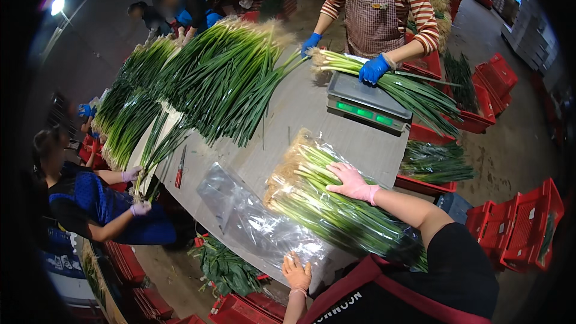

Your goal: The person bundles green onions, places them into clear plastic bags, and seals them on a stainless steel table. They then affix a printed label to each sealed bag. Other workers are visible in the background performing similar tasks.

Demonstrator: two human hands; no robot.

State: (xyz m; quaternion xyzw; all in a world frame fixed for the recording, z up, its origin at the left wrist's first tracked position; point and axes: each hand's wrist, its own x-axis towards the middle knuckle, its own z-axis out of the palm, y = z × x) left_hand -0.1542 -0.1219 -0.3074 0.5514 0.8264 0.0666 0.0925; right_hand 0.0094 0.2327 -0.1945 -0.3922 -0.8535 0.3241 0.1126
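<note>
My right hand, in a pink glove, lies palm down with fingers apart on green onions in transparent plastic bags. Their pale roots point away from me; the dark green leaves reach towards my body. At the table's near edge, my left hand wears an orange glove. Its fingers are spread at the lower end of a flat stack of transparent plastic bags, and I see nothing gripped in them. The stack lies left of the bagged onions on the grey table.
Across the table, a co-worker's blue-gloved hand presses a green onion bundle on a digital scale. A loose onion heap covers the far left. A red-handled knife lies near another worker. Red crates stand at right.
</note>
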